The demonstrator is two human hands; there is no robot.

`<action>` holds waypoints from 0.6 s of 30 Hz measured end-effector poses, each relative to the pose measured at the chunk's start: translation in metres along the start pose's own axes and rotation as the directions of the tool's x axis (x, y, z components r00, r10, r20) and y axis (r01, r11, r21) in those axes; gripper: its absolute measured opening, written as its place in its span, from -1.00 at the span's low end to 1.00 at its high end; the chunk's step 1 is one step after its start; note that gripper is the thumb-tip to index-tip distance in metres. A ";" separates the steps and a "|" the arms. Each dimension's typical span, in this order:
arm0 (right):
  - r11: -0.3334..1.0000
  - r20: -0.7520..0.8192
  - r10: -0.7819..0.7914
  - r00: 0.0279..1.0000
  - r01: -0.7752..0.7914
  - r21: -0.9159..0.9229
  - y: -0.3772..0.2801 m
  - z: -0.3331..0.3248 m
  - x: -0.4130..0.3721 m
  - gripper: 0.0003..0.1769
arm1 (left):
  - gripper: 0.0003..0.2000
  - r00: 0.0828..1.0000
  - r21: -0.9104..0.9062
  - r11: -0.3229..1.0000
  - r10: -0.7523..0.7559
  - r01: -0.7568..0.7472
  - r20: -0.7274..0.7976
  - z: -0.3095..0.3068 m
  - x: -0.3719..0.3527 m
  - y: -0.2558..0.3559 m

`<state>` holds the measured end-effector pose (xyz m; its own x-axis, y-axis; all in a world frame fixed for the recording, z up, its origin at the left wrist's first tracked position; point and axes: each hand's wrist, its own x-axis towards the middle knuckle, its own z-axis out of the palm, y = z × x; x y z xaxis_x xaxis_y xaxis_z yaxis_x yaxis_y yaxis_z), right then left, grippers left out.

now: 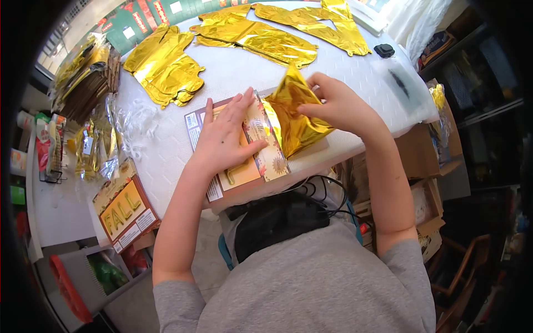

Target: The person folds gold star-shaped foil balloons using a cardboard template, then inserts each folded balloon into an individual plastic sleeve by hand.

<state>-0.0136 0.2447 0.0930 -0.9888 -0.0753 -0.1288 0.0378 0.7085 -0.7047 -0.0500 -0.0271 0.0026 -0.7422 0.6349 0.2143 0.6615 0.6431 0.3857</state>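
My left hand (222, 136) lies with fingers spread over a printed card sleeve (271, 152), pressing it to the white table (166, 188) near the front edge. Pinched between the thumb and fingers of my right hand (336, 105) is a gold foil balloon (294, 130), crumpled and uninflated. Its left part meets the right edge of the sleeve, and its peak stands up off the table. Behind my hands lie more flat gold foil balloons: one at left (164, 64), one in the middle (255, 36) and one at right (350, 28).
A card pack marked FALL (123, 213) leans at the table's left edge. Beyond it are wrapped gold foil packs (94, 147), a stack of brown cards (83, 89) and white ribbon strands (144, 119). A small black object (384, 51) sits at back right; an opened cardboard box (452, 139) stands right.
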 end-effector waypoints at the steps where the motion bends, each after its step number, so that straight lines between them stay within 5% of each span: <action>1: 1.000 -0.001 0.004 1.000 -0.004 0.003 -0.017 0.006 0.000 -0.51 | 0.07 1.000 0.000 1.000 0.002 -0.002 0.004 0.000 0.000 0.000; 3: 0.945 -0.087 -0.109 0.990 0.076 -0.318 -0.050 0.020 0.000 -0.44 | 0.15 1.000 -0.075 0.997 -0.021 0.021 0.008 -0.001 0.001 0.001; 5: 0.915 -0.072 -0.119 0.990 0.081 -0.395 -0.076 0.036 0.001 -0.40 | 0.18 1.000 -0.078 0.997 -0.008 0.008 -0.008 0.003 0.002 -0.002; 7: 0.850 -0.089 -0.152 0.984 0.084 -0.520 -0.097 0.065 0.001 -0.33 | 0.17 0.995 0.057 0.998 -0.027 0.022 0.092 0.003 0.002 -0.008; 8: 0.820 -0.125 -0.175 0.977 0.074 -0.567 -0.104 0.085 0.000 -0.30 | 0.06 0.974 0.307 0.935 0.210 -0.175 -0.084 0.023 -0.001 -0.026; 9: 0.830 -0.139 -0.143 0.980 0.042 -0.556 -0.110 0.107 0.005 -0.25 | 0.06 0.974 0.309 0.935 0.211 -0.176 -0.084 0.020 0.000 -0.023; 10: 0.839 -0.153 -0.110 0.982 0.009 -0.544 -0.116 0.125 0.008 -0.21 | -0.21 0.985 -0.096 0.994 -0.066 0.051 -0.157 0.014 0.002 -0.015; 11: 0.842 -0.156 -0.108 0.982 0.007 -0.540 -0.125 0.136 0.006 -0.21 | -0.46 0.933 -0.488 0.836 -0.344 0.250 -0.110 0.010 0.003 -0.009; 12: 0.794 -0.125 -0.102 0.987 0.005 -0.608 -0.133 0.145 0.003 -0.22 | -0.46 0.934 -0.484 0.838 -0.341 0.251 -0.107 0.007 0.000 -0.003; 15: 0.777 -0.083 -0.143 0.986 0.060 -0.627 -0.142 0.146 -0.012 -0.23 | -0.55 0.886 -0.813 0.518 -0.464 0.265 -0.007 0.001 -0.015 0.012; 16: 0.805 -0.070 -0.192 0.979 0.116 -0.581 -0.142 0.143 -0.016 -0.22 | -0.52 0.941 -1.000 -0.019 -0.339 -0.005 0.001 0.024 -0.019 -0.010; 17: 0.805 -0.071 -0.193 0.979 0.117 -0.581 -0.135 0.139 -0.019 -0.22 | -0.52 0.941 -1.000 -0.017 -0.339 -0.006 0.000 0.032 -0.017 -0.022; 18: 0.868 -0.172 -0.319 0.932 0.214 -0.448 -0.121 0.133 -0.024 -0.21 | -0.53 0.976 -0.924 0.382 -0.195 -0.019 -0.101 0.036 -0.014 -0.031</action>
<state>0.0244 0.0675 0.0891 -0.9586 -0.1753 0.2243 -0.2435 0.9132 -0.3268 -0.0559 -0.0402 -0.0450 -0.8637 0.4512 0.2244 0.1679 -0.1622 0.9724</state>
